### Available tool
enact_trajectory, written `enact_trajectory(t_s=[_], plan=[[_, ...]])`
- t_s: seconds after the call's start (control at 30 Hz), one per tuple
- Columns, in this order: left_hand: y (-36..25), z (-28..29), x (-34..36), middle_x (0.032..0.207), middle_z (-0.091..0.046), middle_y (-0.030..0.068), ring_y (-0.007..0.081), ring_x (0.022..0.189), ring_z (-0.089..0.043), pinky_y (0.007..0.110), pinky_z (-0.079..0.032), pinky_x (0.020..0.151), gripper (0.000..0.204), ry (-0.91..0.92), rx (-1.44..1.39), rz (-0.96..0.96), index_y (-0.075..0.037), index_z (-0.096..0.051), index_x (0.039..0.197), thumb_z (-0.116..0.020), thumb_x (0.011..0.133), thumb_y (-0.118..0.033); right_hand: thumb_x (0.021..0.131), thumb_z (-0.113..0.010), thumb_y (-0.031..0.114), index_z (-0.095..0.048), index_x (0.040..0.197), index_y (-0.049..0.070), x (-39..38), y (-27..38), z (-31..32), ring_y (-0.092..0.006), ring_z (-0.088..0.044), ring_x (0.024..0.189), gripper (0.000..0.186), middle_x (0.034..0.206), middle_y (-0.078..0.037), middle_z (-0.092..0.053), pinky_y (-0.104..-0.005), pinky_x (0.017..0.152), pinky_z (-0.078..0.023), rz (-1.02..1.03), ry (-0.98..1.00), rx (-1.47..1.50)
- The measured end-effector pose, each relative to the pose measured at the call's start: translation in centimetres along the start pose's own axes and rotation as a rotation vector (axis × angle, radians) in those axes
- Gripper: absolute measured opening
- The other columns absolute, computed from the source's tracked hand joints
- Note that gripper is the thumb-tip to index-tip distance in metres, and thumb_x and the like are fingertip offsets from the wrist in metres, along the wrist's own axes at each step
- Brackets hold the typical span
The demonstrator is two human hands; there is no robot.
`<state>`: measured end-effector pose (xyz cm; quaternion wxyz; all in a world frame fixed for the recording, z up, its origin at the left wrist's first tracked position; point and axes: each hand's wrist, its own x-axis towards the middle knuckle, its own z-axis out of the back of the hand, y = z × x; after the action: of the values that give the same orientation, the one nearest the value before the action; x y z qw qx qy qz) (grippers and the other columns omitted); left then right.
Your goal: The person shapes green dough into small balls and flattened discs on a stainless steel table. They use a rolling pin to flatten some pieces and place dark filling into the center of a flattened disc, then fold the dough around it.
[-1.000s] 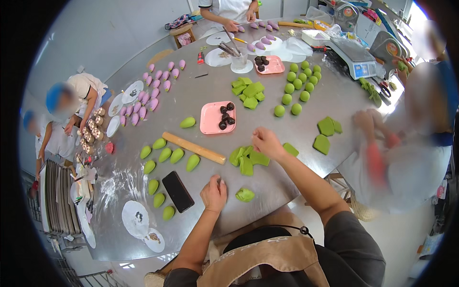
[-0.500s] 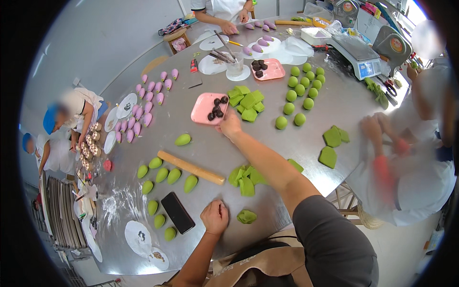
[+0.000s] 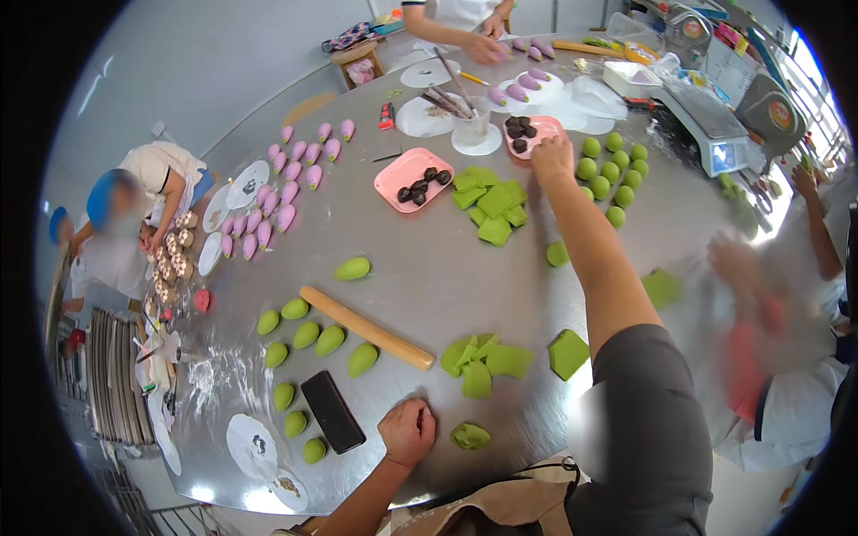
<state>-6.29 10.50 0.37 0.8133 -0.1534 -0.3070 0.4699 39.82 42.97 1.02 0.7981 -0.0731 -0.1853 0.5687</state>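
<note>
My right arm reaches across the metal table, and my right hand (image 3: 552, 159) is closed at the near right edge of a pink tray (image 3: 547, 125). Dark brown lumps (image 3: 520, 130) lie in that tray; my fingertips are partly hidden. My left hand (image 3: 407, 432) rests curled on the table near me, and whatever its fingers may hold is hidden. Beside it are a crumpled green dough piece (image 3: 470, 436) and a black phone (image 3: 332, 412). A second pink tray (image 3: 393, 185) with dark balls (image 3: 418, 190) stands left of stacked green dough sheets (image 3: 492, 205).
A wooden rolling pin (image 3: 366, 328) lies among green egg-shaped pieces (image 3: 330, 339). Green balls (image 3: 601, 187) stand right of my forearm, with a scale (image 3: 715, 134) beyond. Purple shaped pieces (image 3: 286, 192) cover the far left. Co-workers stand at the far side, left and right.
My right hand has let go of the left pink tray and moved right to the other one. The left tray sits slightly farther away. My left hand stays curled in place; the view has shifted.
</note>
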Motion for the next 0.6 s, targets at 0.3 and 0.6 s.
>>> enact_trajectory(t_s=[0.3, 0.6], plan=[[-0.4, 0.7, 0.0, 0.069, -0.059, 0.0097, 0.0304, 0.06, -0.059, 0.039, -0.049, 0.056, 0.007, 0.048, 0.012, 0.046, -0.007, -0.06, 0.081, -0.064, 0.076, -0.006, 0.088, -0.058, 0.017, -0.072, 0.09, 0.015, -0.6, 0.9, 0.1, -0.0194, -0.068, 0.094, 0.015, 0.096, -0.004, -0.072, -0.0366, 0.086, -0.045, 0.248, -0.107, -0.075], [-0.2, 0.3, -0.2, 0.071, -0.06, 0.0101, 0.0321, 0.063, -0.06, 0.041, -0.048, 0.058, 0.006, 0.031, 0.012, 0.052, -0.007, -0.058, 0.08, -0.063, 0.077, -0.009, 0.081, -0.061, 0.013, -0.069, 0.086, 0.014, -5.9, -2.3, 6.7, -0.0201, -0.065, 0.087, 0.009, 0.088, -0.003, -0.066, -0.037, 0.081, -0.045, 0.409, -0.354, -0.034]])
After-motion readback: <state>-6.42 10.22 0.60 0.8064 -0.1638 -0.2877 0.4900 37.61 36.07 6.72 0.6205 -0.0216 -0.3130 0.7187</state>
